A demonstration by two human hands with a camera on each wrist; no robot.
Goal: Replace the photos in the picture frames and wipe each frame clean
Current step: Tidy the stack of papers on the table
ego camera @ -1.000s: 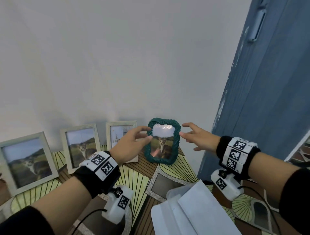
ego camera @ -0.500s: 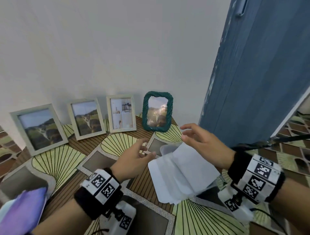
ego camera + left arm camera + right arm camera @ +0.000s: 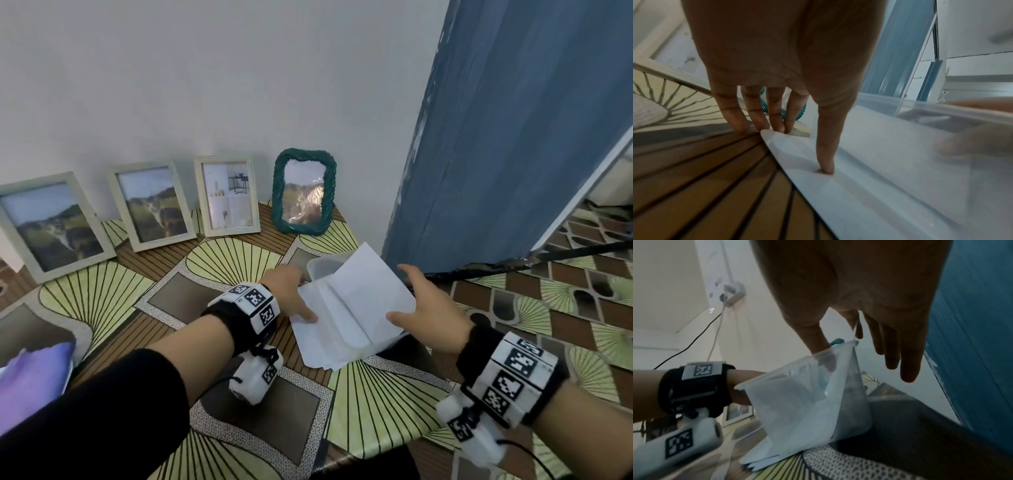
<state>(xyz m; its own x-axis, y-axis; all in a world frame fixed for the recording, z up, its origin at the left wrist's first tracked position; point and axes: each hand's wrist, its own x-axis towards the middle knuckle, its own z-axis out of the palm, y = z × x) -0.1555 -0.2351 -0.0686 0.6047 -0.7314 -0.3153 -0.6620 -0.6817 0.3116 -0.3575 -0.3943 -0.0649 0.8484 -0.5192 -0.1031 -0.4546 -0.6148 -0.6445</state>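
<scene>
Four picture frames lean on the wall in the head view: a green twisted frame (image 3: 303, 192) at the right and three pale wooden frames (image 3: 226, 195) (image 3: 150, 205) (image 3: 51, 226) to its left. Nearer me, a stack of white sheets (image 3: 352, 301) leans out of a clear plastic container (image 3: 322, 265). My left hand (image 3: 301, 294) is at the stack's left edge. Its thumb presses the top sheet (image 3: 879, 162) and its straight fingers (image 3: 764, 123) touch the table. My right hand (image 3: 411, 294) is at the right edge, thumb on the sheets, fingers (image 3: 900, 366) straight beside the container (image 3: 789, 386).
A patterned cloth covers the table (image 3: 239, 260). A purple cloth (image 3: 30, 373) lies at the near left. A blue door (image 3: 513, 137) stands close on the right, just past the table's edge. A black cable (image 3: 565, 251) crosses the tiled floor there.
A second ago both hands were at the green frame, by the wall. That frame now leans there alone, and both hands have come down to the stack of white sheets.
</scene>
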